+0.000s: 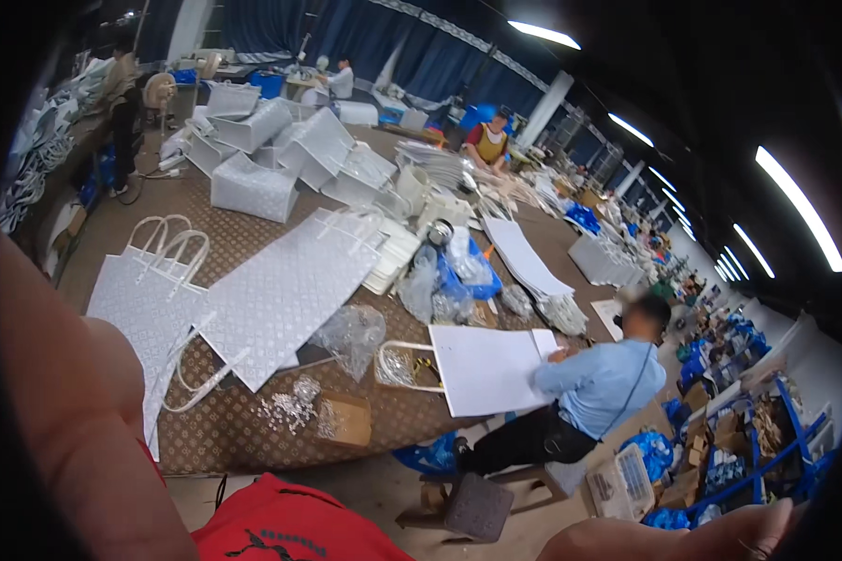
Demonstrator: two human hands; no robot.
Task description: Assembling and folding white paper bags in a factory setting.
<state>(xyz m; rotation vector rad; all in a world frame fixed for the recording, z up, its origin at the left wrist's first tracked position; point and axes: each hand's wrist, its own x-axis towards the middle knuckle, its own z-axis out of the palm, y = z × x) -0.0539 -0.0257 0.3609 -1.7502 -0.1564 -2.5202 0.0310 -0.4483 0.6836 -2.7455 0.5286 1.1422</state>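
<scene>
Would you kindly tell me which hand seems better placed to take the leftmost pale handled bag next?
Probably the left: that hand is out of view, but the left arm appears nearest the leftmost bag, while the right hand sits far off at lower right.

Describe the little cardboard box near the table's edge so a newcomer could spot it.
Find the brown patterned table, then its near edge above the red shirt. Just right of a loose silvery heap sits the small open box; its plain brown cardboard stands out from the white bags.
</scene>
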